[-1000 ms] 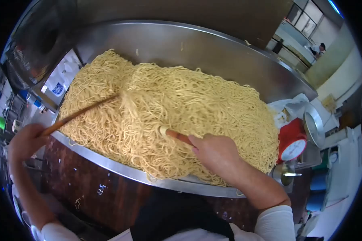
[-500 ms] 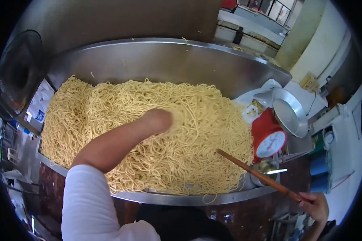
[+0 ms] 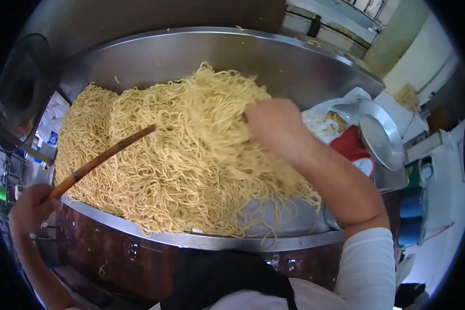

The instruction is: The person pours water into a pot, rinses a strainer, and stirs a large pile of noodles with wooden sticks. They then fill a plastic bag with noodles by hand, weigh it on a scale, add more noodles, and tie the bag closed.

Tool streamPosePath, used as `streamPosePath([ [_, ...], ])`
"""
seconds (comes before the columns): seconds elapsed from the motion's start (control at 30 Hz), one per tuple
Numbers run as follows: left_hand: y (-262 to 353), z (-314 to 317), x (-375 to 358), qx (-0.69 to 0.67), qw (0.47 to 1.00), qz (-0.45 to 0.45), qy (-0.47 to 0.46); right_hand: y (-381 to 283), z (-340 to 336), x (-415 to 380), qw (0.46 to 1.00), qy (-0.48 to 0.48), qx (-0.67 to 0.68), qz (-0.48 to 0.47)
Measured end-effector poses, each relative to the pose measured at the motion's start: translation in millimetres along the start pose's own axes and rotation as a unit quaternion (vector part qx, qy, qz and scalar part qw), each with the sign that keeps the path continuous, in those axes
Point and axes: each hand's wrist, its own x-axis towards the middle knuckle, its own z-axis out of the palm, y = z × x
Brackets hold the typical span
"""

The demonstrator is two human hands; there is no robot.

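Observation:
A broad heap of yellow noodles [image 3: 150, 165] covers much of a metal trough [image 3: 155, 62]. At the lower left my left hand [image 3: 30, 209] is closed round one end of a wooden stick [image 3: 103, 156]. The stick slants up to the right over the noodles, its tip free. My right hand [image 3: 274, 119] is a fist at the right side of the heap, beside a raised, blurred clump of noodles. Only a small dark bit shows at this fist; the rest of the stick it held is hidden by the hand and noodles.
Right of the trough are a red dial scale [image 3: 349, 142], partly behind my arm, a round metal pan [image 3: 382, 137] and a white plastic bag [image 3: 320, 116]. A fan [image 3: 26, 93] stands at the left. Blue containers [image 3: 412, 206] are farther right.
My left hand has swung out of the noodles to the lower left, its stick now showing. My right hand has moved from the lower right into the heap, where noodles have risen and shifted left.

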Motion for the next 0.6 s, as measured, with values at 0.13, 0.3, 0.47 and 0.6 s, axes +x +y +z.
streamPosePath([
  [0.13,98,58,69,0.225,0.962,0.155,-0.03,5,-89,-134,0.996,-0.075,-0.034,0.023],
  [0.3,208,160,102,0.276,0.921,0.259,-0.092,109,-162,-313,0.934,-0.064,0.213,0.281],
  [0.47,195,174,55,0.267,0.917,0.278,-0.107,166,-62,-346,0.924,-0.132,0.231,0.274],
  [0.6,185,198,24,0.229,0.92,0.294,-0.123,159,51,-177,0.973,-0.069,0.181,0.123],
])
